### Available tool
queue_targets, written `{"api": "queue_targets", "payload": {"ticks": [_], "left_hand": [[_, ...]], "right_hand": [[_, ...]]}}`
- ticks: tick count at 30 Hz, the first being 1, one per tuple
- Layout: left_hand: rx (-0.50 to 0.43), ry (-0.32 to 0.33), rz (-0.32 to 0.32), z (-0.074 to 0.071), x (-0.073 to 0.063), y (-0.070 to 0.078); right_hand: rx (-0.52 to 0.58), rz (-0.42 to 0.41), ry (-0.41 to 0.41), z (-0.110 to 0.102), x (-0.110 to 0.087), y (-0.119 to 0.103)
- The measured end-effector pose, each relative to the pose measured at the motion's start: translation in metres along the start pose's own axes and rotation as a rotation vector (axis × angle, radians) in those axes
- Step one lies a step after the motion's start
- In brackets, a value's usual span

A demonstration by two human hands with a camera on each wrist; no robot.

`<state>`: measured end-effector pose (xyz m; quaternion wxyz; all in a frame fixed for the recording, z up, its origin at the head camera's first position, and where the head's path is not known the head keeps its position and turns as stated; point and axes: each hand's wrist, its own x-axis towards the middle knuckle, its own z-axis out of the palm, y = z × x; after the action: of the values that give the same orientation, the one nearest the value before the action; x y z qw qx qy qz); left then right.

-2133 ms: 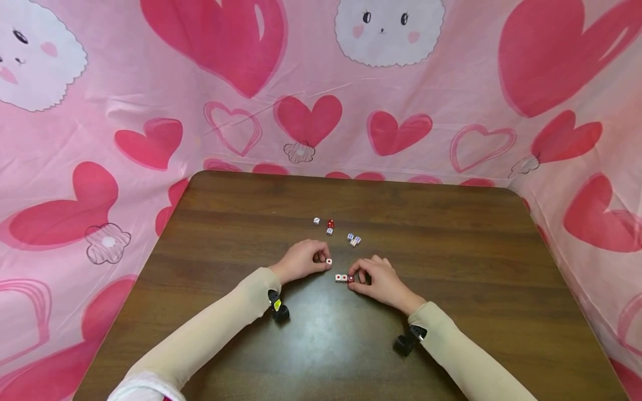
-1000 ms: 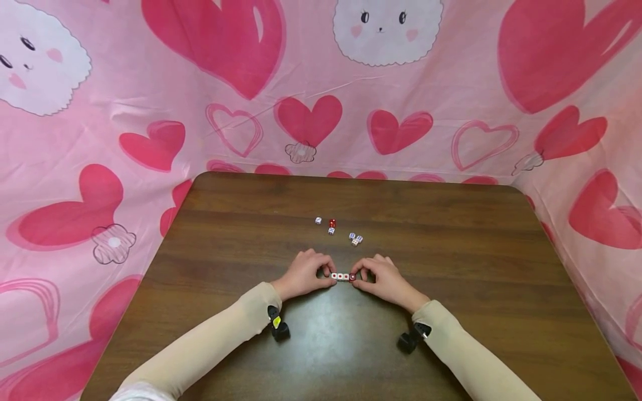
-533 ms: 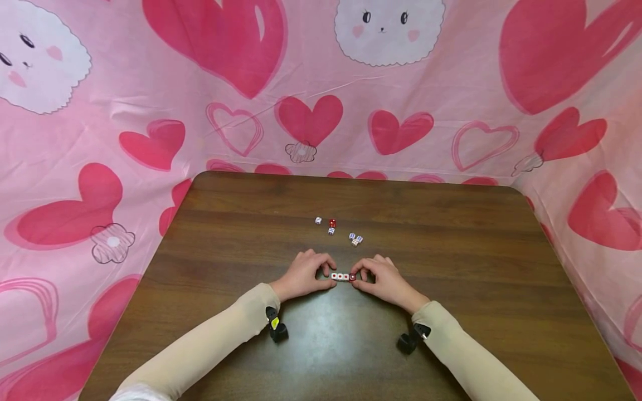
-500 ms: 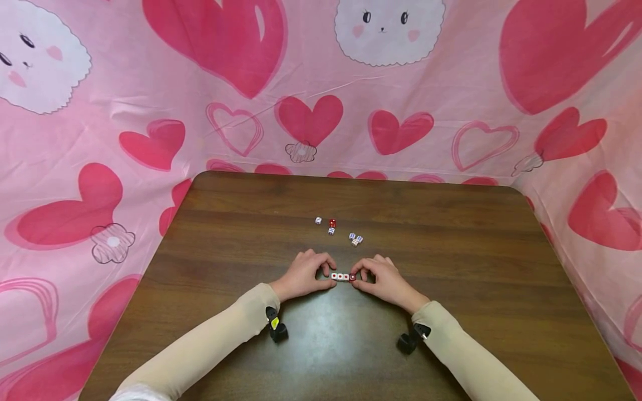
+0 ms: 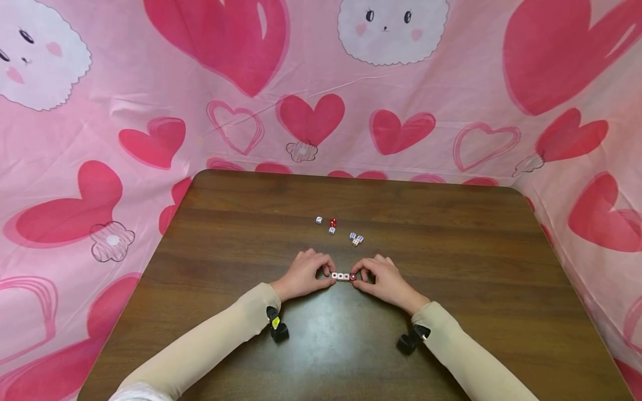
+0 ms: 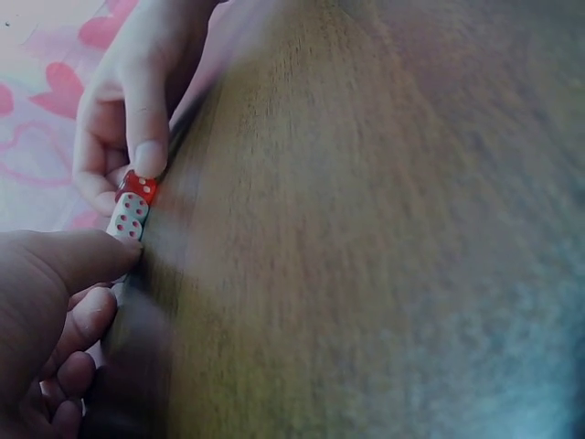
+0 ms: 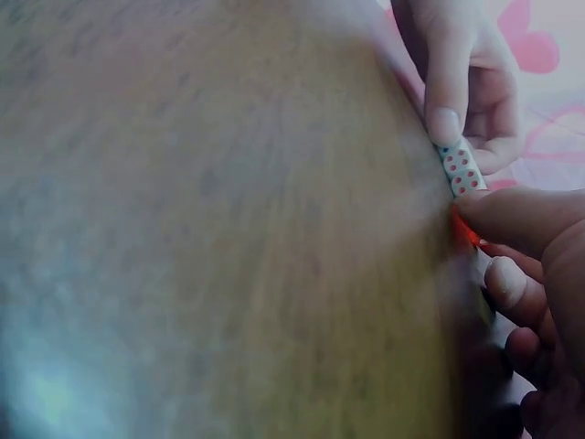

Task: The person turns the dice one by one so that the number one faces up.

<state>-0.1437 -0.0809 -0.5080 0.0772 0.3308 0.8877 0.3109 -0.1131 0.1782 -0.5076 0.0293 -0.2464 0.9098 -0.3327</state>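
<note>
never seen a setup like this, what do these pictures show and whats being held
There is no machine: a person works bare-handed. The wide picture comes from a camera on the person's head, looking forward and down. The two close pictures come from a left wrist camera and a right wrist camera, each looking at its own side's work.

On the brown wood-grain table, four dice form a row, three white and one red. The left hand pinches the white end die; the right hand pinches the red end die. Farther back lie six more dice, five white and one red. Pink heart-print cloth hangs behind.
</note>
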Motion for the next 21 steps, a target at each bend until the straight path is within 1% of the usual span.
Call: {"api": "queue_targets", "payload": {"ticks": [3,6,9,11,15,17,21], "left_hand": [[-0.001,-0.004,0.002,0.000,0.000,0.000],[-0.004,-0.011,0.002,0.000,-0.001,0.000],[-0.009,-0.014,-0.001,-0.001,-0.001,0.001],[-0.009,-0.010,0.002,-0.001,-0.001,0.001],[-0.008,-0.007,0.003,-0.003,-0.002,0.002],[-0.010,-0.008,-0.001,-0.003,-0.002,0.002],[-0.011,-0.004,-0.004,-0.003,-0.002,0.001]], "right_hand": [[0.023,0.005,-0.002,-0.001,0.000,0.001],[0.099,0.014,0.001,-0.004,0.001,0.004],[0.191,0.054,0.026,-0.011,0.004,0.009],[0.221,0.094,0.052,-0.016,0.008,0.011],[0.190,0.156,0.105,-0.025,0.020,0.018],[0.171,0.185,0.107,-0.027,0.026,0.020],[0.172,0.252,0.096,-0.027,0.038,0.023]]}}
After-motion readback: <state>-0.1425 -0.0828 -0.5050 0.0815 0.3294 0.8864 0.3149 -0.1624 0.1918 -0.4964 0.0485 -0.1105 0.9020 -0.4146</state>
